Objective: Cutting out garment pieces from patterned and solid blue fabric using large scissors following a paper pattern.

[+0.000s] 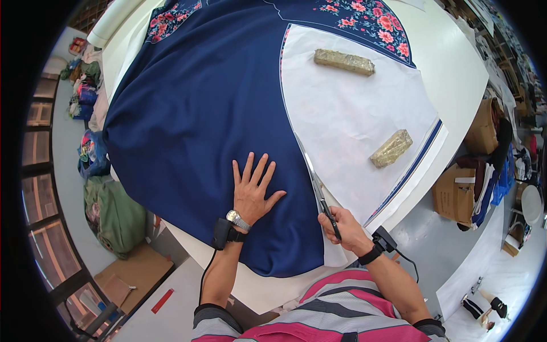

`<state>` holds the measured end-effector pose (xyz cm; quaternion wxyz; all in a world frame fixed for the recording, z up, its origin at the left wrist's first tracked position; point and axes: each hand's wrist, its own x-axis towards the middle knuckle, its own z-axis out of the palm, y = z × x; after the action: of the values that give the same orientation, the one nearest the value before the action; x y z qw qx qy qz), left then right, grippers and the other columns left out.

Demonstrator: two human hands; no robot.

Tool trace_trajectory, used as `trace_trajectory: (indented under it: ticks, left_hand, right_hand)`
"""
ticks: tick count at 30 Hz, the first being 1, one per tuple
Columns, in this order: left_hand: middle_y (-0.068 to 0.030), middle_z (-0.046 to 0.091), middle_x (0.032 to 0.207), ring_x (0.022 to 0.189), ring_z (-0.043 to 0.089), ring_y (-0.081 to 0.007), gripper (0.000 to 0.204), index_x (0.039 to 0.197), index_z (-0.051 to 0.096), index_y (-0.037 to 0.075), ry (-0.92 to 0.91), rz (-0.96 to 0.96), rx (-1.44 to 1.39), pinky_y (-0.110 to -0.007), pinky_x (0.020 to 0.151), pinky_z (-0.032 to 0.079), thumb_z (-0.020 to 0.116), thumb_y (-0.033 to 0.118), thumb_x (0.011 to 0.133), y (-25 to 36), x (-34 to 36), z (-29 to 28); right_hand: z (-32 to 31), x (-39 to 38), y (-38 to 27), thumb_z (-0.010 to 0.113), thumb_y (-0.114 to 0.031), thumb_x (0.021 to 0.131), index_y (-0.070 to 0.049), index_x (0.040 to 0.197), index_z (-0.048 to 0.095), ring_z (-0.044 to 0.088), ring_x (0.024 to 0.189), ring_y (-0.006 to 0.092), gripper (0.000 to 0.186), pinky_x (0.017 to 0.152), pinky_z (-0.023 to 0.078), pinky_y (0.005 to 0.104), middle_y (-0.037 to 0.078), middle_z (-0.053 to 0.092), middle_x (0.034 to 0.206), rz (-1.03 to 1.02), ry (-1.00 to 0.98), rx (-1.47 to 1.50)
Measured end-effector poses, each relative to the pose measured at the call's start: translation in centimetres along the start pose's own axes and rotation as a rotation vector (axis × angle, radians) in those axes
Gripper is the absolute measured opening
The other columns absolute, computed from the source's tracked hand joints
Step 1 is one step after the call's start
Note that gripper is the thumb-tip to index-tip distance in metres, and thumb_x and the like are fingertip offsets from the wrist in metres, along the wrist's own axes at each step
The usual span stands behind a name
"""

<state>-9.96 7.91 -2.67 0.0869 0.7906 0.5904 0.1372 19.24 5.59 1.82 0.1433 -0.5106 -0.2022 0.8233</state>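
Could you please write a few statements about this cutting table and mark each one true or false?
1. The left hand lies flat, fingers spread, on the navy fabric. True.
2. The right hand holds a pencil. False: it grips scissors, whose blades run along the edge of the white paper pattern.
3. Two oblong weights rest on the paper pattern. True.
4. The fabric is plain navy all over. False: it has a floral border at its far end.
5. Both wrists are bare. False: the left wrist has a watch, and each wrist carries a dark strapped device.
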Motion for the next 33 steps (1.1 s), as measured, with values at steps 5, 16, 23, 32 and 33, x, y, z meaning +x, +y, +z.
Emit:
trace_trajectory:
  ticks: [5,16,23,32,33]
  left_hand:
    - [-0.0128,0.045,0.166,0.157,0.031,-0.043,0.084,0.154,0.055,0.011,0.012,0.009,0.0,-0.073,0.125,0.016,0.083,0.05,0.084,-0.1,0.0,0.1]
    - [-0.0124,0.044,0.166,0.159,0.029,-0.0422,0.084,0.153,0.057,0.013,-0.005,-0.007,-0.006,-0.076,0.123,0.015,0.083,0.053,0.084,-0.1,-0.1,0.3]
    - [-0.0126,0.044,0.166,0.159,0.029,-0.0421,0.085,0.153,0.056,0.012,-0.005,-0.005,-0.002,-0.076,0.123,0.015,0.083,0.054,0.084,-0.1,-0.1,0.3]
    - [-0.0133,0.044,0.166,0.158,0.03,-0.043,0.086,0.155,0.053,0.011,0.002,0.004,-0.009,-0.074,0.124,0.015,0.083,0.051,0.085,-0.2,-0.2,0.1]
    - [-0.0133,0.044,0.166,0.158,0.03,-0.043,0.086,0.155,0.053,0.011,0.003,0.005,-0.011,-0.074,0.124,0.015,0.083,0.051,0.085,-0.2,-0.1,0.2]
  right_hand:
    - [0.5,0.8,-0.2,0.073,-0.036,0.104,-0.009,0.091,0.051,0.037,0.044,0.0062,0.037,0.041,0.027,0.0248,-0.005,0.043,0.058,-0.034,0.039,-0.018]
    - [1.1,1.2,-0.5,0.077,-0.045,0.099,-0.008,0.092,0.055,0.038,0.044,0.0054,0.044,0.041,0.027,0.0248,-0.005,0.044,0.06,-0.035,0.017,0.036]
    - [1.7,2.4,-1.3,0.073,-0.041,0.103,-0.01,0.091,0.052,0.038,0.044,0.0055,0.04,0.041,0.029,0.0237,-0.006,0.043,0.059,-0.027,0.042,0.018]
    - [2.3,2.5,-1.4,0.078,-0.048,0.097,-0.008,0.091,0.055,0.04,0.044,0.0048,0.047,0.04,0.027,0.0243,-0.005,0.045,0.06,-0.04,0.053,0.056]
    - [2.4,2.7,-1.4,0.078,-0.048,0.097,-0.008,0.091,0.055,0.04,0.044,0.0048,0.047,0.04,0.027,0.0243,-0.005,0.045,0.06,-0.042,0.054,0.056]
